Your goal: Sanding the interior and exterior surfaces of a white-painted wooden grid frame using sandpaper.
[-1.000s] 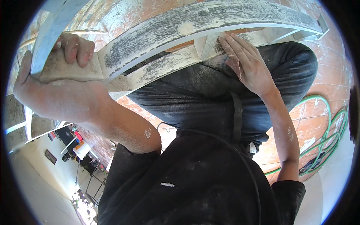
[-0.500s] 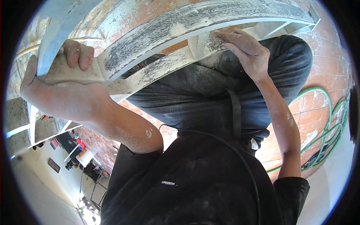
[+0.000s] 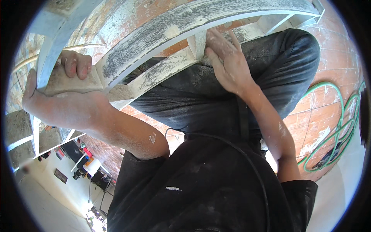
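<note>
Head view: two hands, left hand [image 3: 58,104] and right hand [image 3: 228,63], on one metal frame [image 3: 162,31].

Your raised knee [image 3: 278,65] is crowding the frame's lower bar [image 3: 162,75], leaving gaps open between its crosspieces [image 3: 198,42].

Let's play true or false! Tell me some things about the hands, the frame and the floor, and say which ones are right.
1. The left hand grips a bar of the white metal frame. True.
2. The right hand holds a hammer. False: it presses bare against a frame bar, with no tool to be seen.
3. A green hose lies coiled on the floor. True.
4. The floor is covered in grass. False: it is reddish brick tile.
5. The trousers are bright yellow. False: they are dark and dusty.
</note>
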The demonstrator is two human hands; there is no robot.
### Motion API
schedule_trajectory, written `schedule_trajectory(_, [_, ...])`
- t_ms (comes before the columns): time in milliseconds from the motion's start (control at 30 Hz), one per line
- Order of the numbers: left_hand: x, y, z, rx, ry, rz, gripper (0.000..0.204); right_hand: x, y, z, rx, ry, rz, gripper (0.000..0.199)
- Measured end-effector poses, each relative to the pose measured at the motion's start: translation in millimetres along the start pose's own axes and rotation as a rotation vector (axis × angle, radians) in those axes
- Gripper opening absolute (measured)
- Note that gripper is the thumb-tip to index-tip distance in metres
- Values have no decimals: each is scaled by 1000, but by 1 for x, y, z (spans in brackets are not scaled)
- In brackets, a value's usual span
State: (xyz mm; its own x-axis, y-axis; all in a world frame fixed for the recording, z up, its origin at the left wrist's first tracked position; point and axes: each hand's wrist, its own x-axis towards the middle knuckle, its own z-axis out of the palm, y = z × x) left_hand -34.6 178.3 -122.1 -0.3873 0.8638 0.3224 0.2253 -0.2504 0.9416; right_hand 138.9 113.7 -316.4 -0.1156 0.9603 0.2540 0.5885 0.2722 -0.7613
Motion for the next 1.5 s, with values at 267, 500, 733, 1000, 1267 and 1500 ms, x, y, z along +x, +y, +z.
schedule_trajectory(267, [-3, 3, -2, 3, -16, 22, 35, -12, -15, 3, 55, -65, 102, 42])
schedule_trajectory(500, [-2, 3, -2, 35, -14, 22, 35, 2, -7, 6, 62, -70, 152, 43])
schedule_trajectory(733, [1, 2, 0, 16, 44, -6, 37, -4, -5, 4, -4, -80, 97, 43])
schedule_trajectory(1000, [-1, 2, 4, 57, -1, 39, 35, 1, 1, 6, -220, -123, 21, 44])
schedule_trajectory(1267, [-4, 3, 15, 93, 72, 77, 33, -3, 2, -8, -148, -176, 63, 41])
schedule_trajectory(1500, [-4, 3, 4, 56, 28, 57, 35, -1, -5, -5, -215, -137, 37, 40])
